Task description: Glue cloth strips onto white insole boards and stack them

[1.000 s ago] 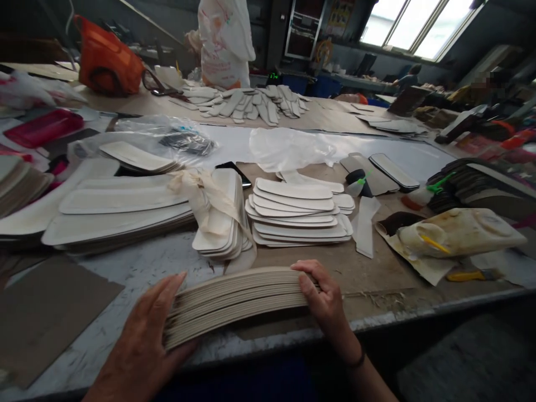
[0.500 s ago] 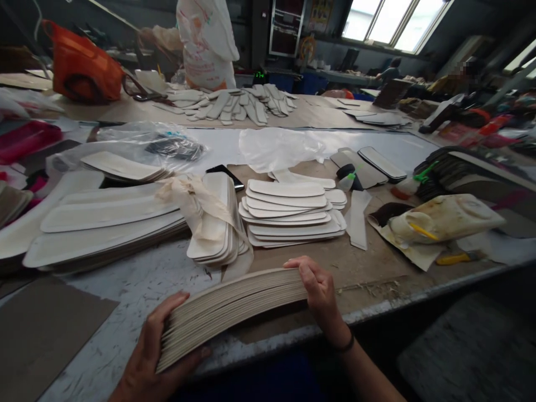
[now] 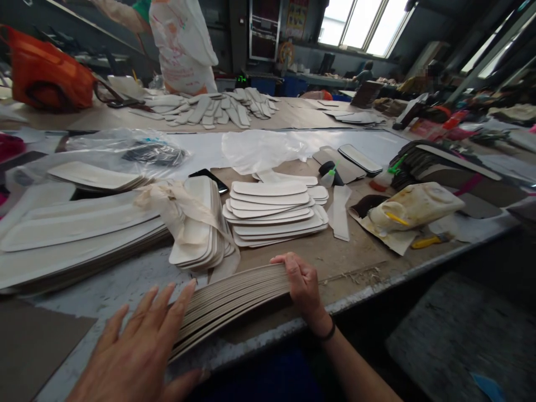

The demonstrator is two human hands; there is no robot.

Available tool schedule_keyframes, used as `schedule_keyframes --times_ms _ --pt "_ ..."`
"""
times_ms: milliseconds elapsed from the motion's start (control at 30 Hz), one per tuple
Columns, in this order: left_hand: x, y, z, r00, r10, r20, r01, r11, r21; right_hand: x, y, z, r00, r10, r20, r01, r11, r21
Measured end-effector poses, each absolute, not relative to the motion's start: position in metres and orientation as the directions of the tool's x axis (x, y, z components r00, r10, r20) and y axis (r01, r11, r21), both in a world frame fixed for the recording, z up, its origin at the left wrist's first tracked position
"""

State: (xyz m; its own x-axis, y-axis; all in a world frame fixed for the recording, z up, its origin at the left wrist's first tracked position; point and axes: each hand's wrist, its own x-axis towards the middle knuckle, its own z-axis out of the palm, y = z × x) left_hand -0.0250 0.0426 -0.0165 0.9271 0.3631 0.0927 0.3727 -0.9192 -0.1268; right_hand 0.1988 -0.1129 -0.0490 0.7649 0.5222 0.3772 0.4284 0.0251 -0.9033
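A stack of long, thin beige board strips (image 3: 234,304) is held on edge and bowed at the table's front edge. My right hand (image 3: 302,282) is closed round the stack's right end, with fingers over the top. At the other end my left hand (image 3: 142,335) is open, fingers stretched out and spread, the palm against or close to the strip ends. Its thumb lies low along the near side. Just beyond stands a pile of white rounded strips (image 3: 272,215), and beside it another pile (image 3: 193,223) with a cream cloth band (image 3: 180,209) over it.
Larger white panels (image 3: 75,234) are piled at left. To the right lie a stained plastic jug (image 3: 419,206), a yellow-handled brush (image 3: 431,240) and a small green-tipped bottle (image 3: 329,177). A phone (image 3: 209,180) lies behind the piles. An orange bag (image 3: 50,72) stands on the far table.
My left hand has let go its wrapped grip and its fingers are now spread out at the stack's left end. The right hand keeps its hold. The view has shifted to the right.
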Motion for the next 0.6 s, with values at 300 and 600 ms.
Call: schedule_keyframes --times_ms 300,600 --pt "0.047 0.01 0.002 0.89 0.452 -0.067 0.444 -0.89 -0.103 0.196 -0.113 -0.052 0.737 0.523 0.429 0.469 0.061 -0.881" --pt "0.027 0.025 -0.028 0.935 0.351 0.058 0.355 -0.928 -0.112 0.18 -0.174 -0.071 0.833 0.404 0.379 0.455 -0.109 -0.884"
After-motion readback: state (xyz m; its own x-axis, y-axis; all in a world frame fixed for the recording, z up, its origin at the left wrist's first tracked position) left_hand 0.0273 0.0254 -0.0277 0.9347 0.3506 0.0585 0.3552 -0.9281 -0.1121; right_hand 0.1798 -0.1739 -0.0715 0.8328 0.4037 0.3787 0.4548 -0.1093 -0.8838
